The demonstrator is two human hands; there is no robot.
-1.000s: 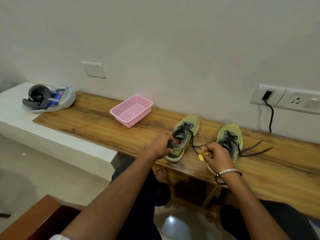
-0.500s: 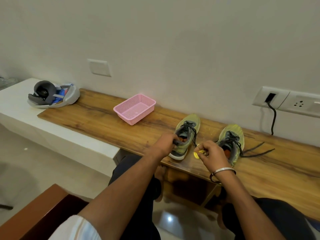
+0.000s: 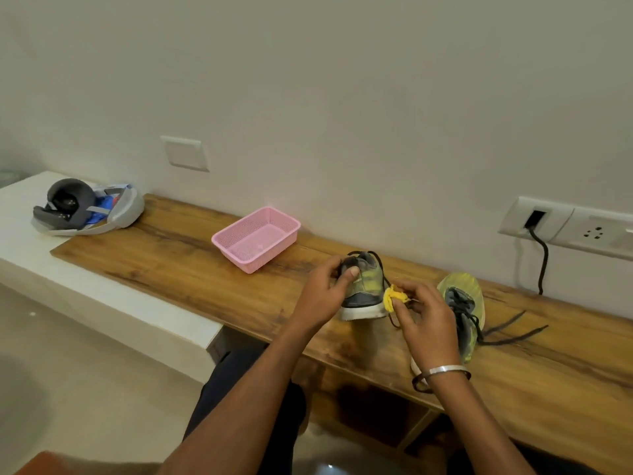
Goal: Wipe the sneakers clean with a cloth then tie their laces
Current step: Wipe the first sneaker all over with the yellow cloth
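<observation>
Two yellow-green and grey sneakers sit on the wooden bench [image 3: 178,265]. My left hand [image 3: 325,289] grips the left sneaker [image 3: 366,289] at its heel, thumb on the collar; the shoe is turned side-on with its white sole facing me. My right hand [image 3: 424,313] pinches a small bunched yellow cloth [image 3: 394,296] against that shoe's side. The right sneaker [image 3: 462,303] lies flat behind my right hand, its black laces [image 3: 513,327] loose and trailing right across the wood.
A pink mesh basket [image 3: 257,236] stands left of the shoes near the wall. A grey headset [image 3: 85,207] lies on the white ledge at far left. A black cable [image 3: 543,258] hangs from a wall socket at right.
My left hand has turned the left sneaker from toe-away to side-on. My right hand with the yellow cloth has come up against its side. The view has shifted slightly.
</observation>
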